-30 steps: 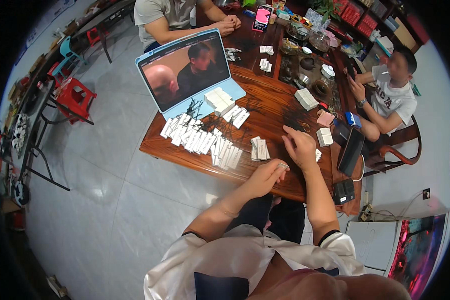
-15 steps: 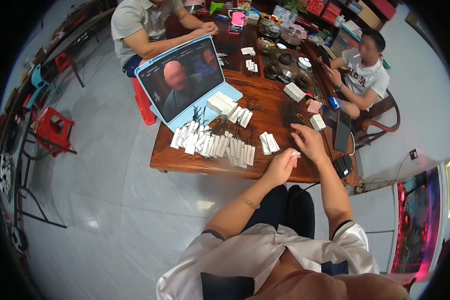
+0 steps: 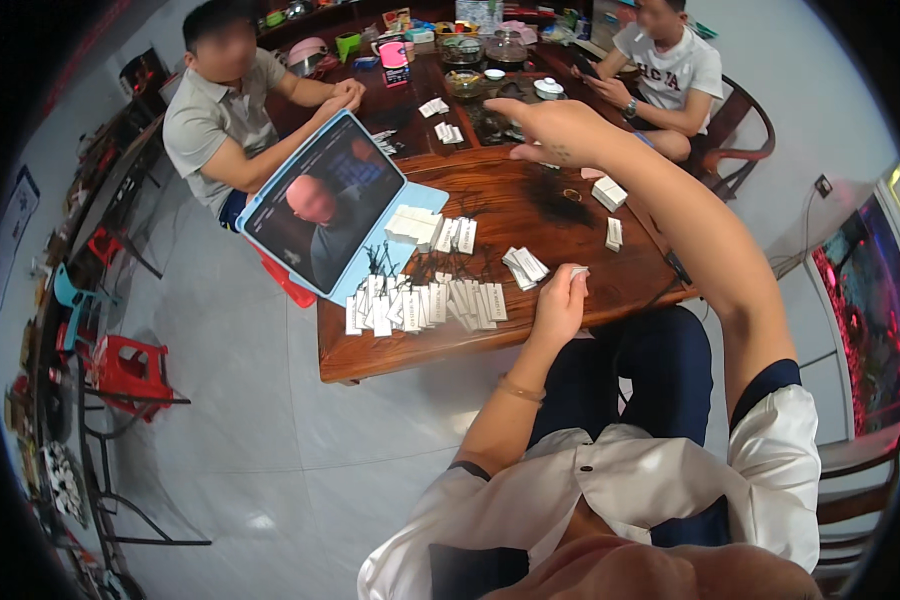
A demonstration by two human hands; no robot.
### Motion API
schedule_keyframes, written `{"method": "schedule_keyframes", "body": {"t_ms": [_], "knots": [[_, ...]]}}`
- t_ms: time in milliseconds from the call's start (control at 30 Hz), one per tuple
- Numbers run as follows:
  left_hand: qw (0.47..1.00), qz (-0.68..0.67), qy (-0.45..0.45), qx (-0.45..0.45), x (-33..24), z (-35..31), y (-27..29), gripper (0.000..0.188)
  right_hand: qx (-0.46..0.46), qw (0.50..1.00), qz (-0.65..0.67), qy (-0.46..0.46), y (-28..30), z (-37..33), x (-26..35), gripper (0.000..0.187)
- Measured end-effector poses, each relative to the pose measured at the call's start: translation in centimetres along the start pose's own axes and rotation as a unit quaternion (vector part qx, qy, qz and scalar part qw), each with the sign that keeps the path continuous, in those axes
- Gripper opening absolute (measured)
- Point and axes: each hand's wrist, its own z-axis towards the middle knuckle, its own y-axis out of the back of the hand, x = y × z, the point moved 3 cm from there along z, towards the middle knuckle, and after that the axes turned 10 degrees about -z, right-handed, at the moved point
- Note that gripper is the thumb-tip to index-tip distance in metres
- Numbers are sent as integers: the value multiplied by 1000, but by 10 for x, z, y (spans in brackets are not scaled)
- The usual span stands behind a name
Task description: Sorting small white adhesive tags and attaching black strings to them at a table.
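From here I see that the right hand (image 3: 560, 132) has moved up over the tabletop (image 3: 515, 205), grip spread; now the left hand (image 3: 562, 305) alone pinches the small white piece (image 3: 580, 271), just beside the loose white tags (image 3: 526, 266).

- The middle of the frame is brightly lit; the corners are blacked out.
- Straight edges are bent near the left rim.
- Glare is reflected by the floor (image 3: 260, 522), lower left.
- Pink light is given off at far right.
- Faces (image 3: 227, 45) are blurred, top left and right.
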Motion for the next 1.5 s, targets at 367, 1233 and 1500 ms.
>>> {"method": "schedule_keyframes", "body": {"t_ms": [367,1233,1500], "knots": [[1000,-6,25,-10,6,0,-2,18,3,994,101,36,-35,4,31,71],[977,-94,186,-40,-1,-2,-12,16,-273,753,574,-168,-158,-115,-77,33],[987,21,153,-43,-1,3,-21,15,-274,685,648,-190,-199,-114,-121,25]]}}
